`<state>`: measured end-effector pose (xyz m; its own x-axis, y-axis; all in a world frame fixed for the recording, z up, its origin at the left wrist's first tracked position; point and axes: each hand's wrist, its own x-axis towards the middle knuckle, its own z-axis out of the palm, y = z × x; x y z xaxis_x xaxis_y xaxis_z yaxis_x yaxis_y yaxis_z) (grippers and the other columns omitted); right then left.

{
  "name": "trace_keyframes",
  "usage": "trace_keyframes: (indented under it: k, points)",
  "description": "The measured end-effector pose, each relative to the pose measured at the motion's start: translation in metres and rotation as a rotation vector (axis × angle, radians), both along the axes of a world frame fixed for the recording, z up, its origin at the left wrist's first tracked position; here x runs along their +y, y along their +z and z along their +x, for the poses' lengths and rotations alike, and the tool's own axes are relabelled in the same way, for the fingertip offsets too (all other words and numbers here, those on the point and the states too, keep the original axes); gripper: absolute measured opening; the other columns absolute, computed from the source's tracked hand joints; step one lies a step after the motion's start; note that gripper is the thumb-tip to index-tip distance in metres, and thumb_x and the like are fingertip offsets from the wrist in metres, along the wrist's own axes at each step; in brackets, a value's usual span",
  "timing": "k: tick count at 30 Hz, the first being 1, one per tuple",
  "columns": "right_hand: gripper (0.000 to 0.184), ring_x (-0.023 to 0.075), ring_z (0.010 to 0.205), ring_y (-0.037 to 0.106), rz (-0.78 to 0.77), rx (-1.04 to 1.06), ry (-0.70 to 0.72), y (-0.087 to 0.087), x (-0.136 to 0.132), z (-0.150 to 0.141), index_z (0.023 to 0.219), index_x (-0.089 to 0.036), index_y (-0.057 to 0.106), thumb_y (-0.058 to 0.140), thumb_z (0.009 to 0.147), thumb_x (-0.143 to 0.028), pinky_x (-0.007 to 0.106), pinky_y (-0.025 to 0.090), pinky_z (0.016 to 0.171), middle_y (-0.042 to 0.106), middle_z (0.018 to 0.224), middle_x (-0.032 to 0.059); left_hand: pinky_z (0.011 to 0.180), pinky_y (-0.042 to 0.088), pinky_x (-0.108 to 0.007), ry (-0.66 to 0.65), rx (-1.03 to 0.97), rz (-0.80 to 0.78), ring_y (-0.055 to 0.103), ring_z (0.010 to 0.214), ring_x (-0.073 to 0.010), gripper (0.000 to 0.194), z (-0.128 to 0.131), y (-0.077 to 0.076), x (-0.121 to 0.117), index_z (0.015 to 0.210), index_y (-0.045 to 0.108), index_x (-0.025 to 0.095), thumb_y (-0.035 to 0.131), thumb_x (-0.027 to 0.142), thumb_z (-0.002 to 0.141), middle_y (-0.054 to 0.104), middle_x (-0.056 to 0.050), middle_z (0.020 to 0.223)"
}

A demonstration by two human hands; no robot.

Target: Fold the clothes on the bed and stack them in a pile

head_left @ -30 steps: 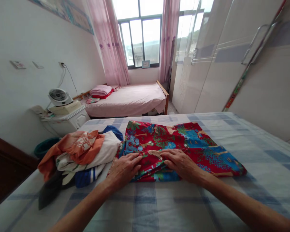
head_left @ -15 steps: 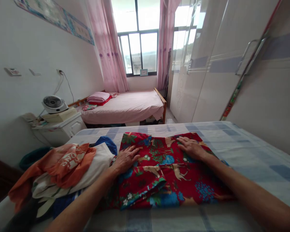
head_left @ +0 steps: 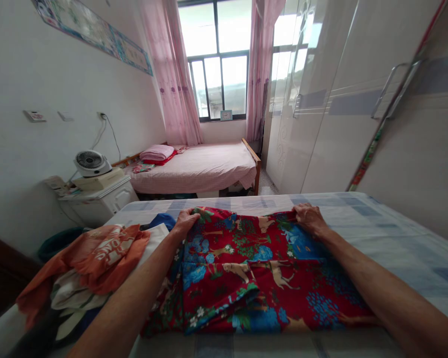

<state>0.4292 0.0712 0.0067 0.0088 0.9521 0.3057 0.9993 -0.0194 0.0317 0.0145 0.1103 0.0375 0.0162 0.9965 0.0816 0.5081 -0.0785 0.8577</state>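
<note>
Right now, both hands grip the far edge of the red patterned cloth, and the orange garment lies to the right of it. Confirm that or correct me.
The side is wrong: the head view shows the orange garment to the left of the red patterned cloth. The left hand and right hand do grip its far edge.

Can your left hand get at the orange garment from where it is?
Probably yes: the orange garment lies uncovered on top, nearer and to the left. The left hand would first have to release the red patterned cloth.
</note>
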Motion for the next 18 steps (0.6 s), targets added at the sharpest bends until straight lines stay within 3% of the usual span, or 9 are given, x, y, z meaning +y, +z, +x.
trace_keyframes:
  k: [4,6,11,14,18]
  points:
    - [0.027,0.0256,0.101,0.052,0.175,-0.025,0.048,0.017,-0.031,0.010,0.094,-0.017,0.062,0.038,0.081,-0.019,0.040,0.033,0.084,0.064,0.099,0.0110,0.062,0.050,-0.025,-0.225,-0.209,-0.037,0.062,0.065,-0.0150,0.030,-0.015,0.024,-0.031,0.087,0.066,0.014,0.059,0.029,0.062,0.068,-0.002,0.074]
    - [0.023,0.0252,0.099,0.053,0.238,-0.038,0.096,0.018,-0.056,0.016,0.090,-0.018,0.062,0.041,0.081,-0.021,0.040,0.033,0.084,0.064,0.096,0.0098,0.063,0.049,-0.024,-0.334,-0.197,-0.085,0.060,0.066,-0.0146,0.027,-0.029,0.030,-0.052,0.083,0.067,0.014,0.060,0.028,0.061,0.067,-0.001,0.073]
    - [0.019,0.0247,0.101,0.054,0.168,-0.057,0.213,-0.002,-0.111,0.029,0.086,-0.019,0.062,0.044,0.079,-0.021,0.039,0.034,0.087,0.064,0.094,0.0082,0.065,0.048,-0.025,-0.542,-0.080,-0.269,0.061,0.075,-0.0195,0.032,-0.049,0.022,-0.094,0.089,0.069,0.015,0.062,0.033,0.064,0.069,-0.003,0.082]
    - [0.021,0.0237,0.102,0.055,0.104,-0.023,0.224,-0.015,-0.124,0.029,0.087,-0.020,0.062,0.044,0.078,-0.018,0.039,0.036,0.088,0.065,0.095,0.0071,0.071,0.047,-0.026,-0.495,-0.067,-0.259,0.060,0.085,-0.0212,0.035,-0.042,0.016,-0.102,0.094,0.069,0.016,0.058,0.041,0.071,0.069,-0.003,0.093]
    - [0.026,0.0247,0.106,0.054,0.084,-0.009,0.175,-0.021,-0.124,0.025,0.092,-0.020,0.063,0.043,0.076,-0.016,0.039,0.038,0.087,0.065,0.100,0.0077,0.062,0.045,-0.025,-0.310,-0.171,-0.265,0.058,0.069,-0.0177,0.035,-0.023,0.015,-0.101,0.082,0.070,0.012,0.061,0.042,0.067,0.069,-0.004,0.080]
